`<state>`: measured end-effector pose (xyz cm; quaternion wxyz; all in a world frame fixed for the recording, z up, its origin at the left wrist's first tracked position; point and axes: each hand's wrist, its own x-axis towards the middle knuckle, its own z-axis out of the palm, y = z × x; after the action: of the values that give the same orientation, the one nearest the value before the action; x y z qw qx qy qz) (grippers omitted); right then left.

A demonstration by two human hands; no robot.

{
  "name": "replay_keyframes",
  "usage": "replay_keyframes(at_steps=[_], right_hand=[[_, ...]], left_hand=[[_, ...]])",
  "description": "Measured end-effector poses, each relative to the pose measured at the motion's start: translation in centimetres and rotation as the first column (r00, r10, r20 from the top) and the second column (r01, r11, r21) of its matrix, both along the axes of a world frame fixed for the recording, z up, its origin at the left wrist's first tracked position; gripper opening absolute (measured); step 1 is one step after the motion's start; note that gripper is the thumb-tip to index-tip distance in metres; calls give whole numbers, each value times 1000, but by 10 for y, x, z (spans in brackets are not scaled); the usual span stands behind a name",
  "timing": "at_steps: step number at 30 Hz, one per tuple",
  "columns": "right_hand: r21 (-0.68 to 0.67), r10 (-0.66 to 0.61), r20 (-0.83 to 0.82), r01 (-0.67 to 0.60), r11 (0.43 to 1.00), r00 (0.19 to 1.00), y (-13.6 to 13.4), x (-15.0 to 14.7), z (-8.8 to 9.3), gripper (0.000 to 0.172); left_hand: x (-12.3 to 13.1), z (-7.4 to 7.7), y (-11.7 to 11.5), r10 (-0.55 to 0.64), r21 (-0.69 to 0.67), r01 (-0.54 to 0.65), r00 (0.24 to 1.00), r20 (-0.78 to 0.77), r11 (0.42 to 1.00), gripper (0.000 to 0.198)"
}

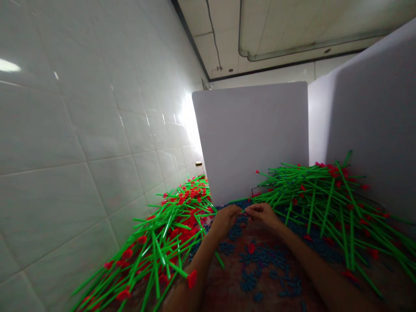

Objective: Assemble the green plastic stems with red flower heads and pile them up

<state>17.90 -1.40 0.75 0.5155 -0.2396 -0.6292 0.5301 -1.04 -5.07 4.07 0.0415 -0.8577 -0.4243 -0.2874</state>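
Above blue pellets [260, 258], left hand [225, 221] and right hand [264, 216] are being held close.
Fingers [251, 211] are being pinched narrow; whether anything is held is unclear.

Both bare arms are extended forward from the bottom of the view and are angled inward, so that they converge near the centre. The left forearm [198, 268] is seen rising from the lower left, and the right forearm [312, 266] from the lower right. The left hand [225, 219] and the right hand [262, 216] are held close together, with their backs turned upward and the wrists slightly bent. The left fingers [236, 210] are curled inward and are brought almost against the right fingers [251, 210], which are drawn together in a pinch. Whether anything is held between them is too small to be told.
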Motion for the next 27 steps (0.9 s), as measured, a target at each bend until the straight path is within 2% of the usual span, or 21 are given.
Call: replay_keyframes(at_steps=[8, 17, 22, 27], right_hand=[[8, -24, 34, 24, 1000, 999, 7, 2, -3, 37], [5, -37, 37, 37, 999, 999, 7, 2, -4, 38], [21, -21, 43, 21, 1000, 999, 5, 4, -3, 37], [-21, 17, 2, -16, 1000, 1000, 7, 2, -4, 40]], left_hand=[[4, -1, -3, -28, 14, 28, 1000, -3, 1000, 28], [4, -2, -2, -8, 3, 8, 1000, -25, 1000, 28], [5, -3, -2, -13, -8, 13, 1000, 9, 1000, 28], [6, -3, -3, -18, -7, 18, 1000, 15, 1000, 28]])
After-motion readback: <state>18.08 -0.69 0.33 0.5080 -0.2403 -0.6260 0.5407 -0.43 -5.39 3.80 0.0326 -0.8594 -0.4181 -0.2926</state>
